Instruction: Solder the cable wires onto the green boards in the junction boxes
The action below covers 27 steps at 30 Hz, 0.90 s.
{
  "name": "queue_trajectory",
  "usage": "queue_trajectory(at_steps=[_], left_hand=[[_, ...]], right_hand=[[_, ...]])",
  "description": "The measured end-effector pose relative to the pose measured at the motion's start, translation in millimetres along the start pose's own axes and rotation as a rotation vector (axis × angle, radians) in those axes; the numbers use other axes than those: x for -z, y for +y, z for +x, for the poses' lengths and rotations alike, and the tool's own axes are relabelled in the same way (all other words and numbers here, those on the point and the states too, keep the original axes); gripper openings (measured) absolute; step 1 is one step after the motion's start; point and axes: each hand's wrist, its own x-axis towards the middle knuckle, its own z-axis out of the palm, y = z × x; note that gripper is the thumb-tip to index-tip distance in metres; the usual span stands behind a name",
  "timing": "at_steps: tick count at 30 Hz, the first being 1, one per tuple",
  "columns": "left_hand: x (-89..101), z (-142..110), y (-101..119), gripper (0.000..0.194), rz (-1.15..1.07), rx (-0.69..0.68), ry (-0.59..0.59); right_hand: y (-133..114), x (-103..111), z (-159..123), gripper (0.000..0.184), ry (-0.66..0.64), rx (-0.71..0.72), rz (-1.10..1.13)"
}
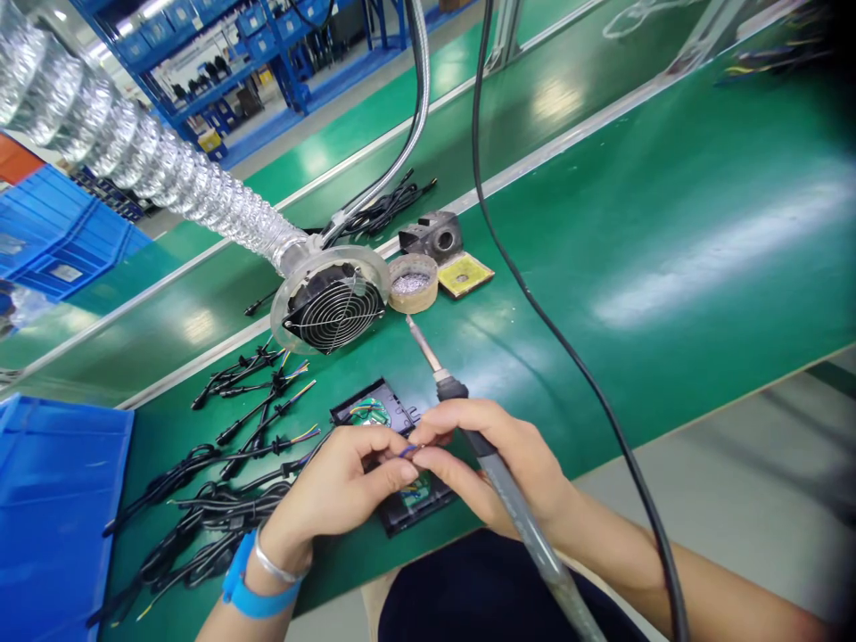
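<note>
My left hand (348, 477) is closed, thumb and forefinger pinching a short blue wire (407, 451). My right hand (514, 450) holds a soldering iron (518, 508) across the palm, its tip pointing up and away past the fingers. The thumb and forefinger of that same hand meet at the wire, close to the left fingertips. Beneath both hands lies an open black plastic case (394, 397) with a green circuit board (370, 412) and coloured wires inside. The hands hide the middle of the case.
A round fan hood (334, 308) on a foil duct (201, 183) hangs at the left. Behind the iron's tip stand a solder tub (413, 299), a yellow sponge tray (466, 275) and an iron holder (432, 235). Black cables (234, 504) and a blue bin (53, 517) are left; a black cord (555, 325) crosses right.
</note>
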Motion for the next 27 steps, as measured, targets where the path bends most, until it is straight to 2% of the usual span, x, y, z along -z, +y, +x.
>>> queue_trajectory(at_steps=[4, 9, 16, 18, 21, 24, 27], left_hand=[[-4.4, 3, -3, 0.027, -0.269, 0.077, 0.088], [-9.2, 3, -4, 0.024, -0.256, 0.068, 0.173], [-10.9, -3, -2, 0.028, -0.367, 0.065, 0.29], [-10.9, -4, 2, 0.022, -0.277, 0.061, 0.293], [-12.3, -8, 12, 0.012, 0.059, 0.017, 0.316], [-17.3, -15, 17, 0.022, 0.441, 0.018, 0.384], [-26.0, -19, 11, 0.021, 0.674, 0.081, 0.466]], right_hand=[[1, 0, -2, 0.037, 0.052, -0.046, -0.078], [-1, -4, -2, 0.04, -0.011, -0.148, 0.019], [2, -4, 0, 0.031, -0.047, -0.178, 0.037], [1, -2, 2, 0.03, -0.076, -0.156, 0.013], [1, 2, 5, 0.029, -0.122, -0.079, 0.0], [6, 4, 7, 0.028, -0.258, -0.016, -0.001], [16, 6, 6, 0.024, -0.339, 0.03, -0.059]])
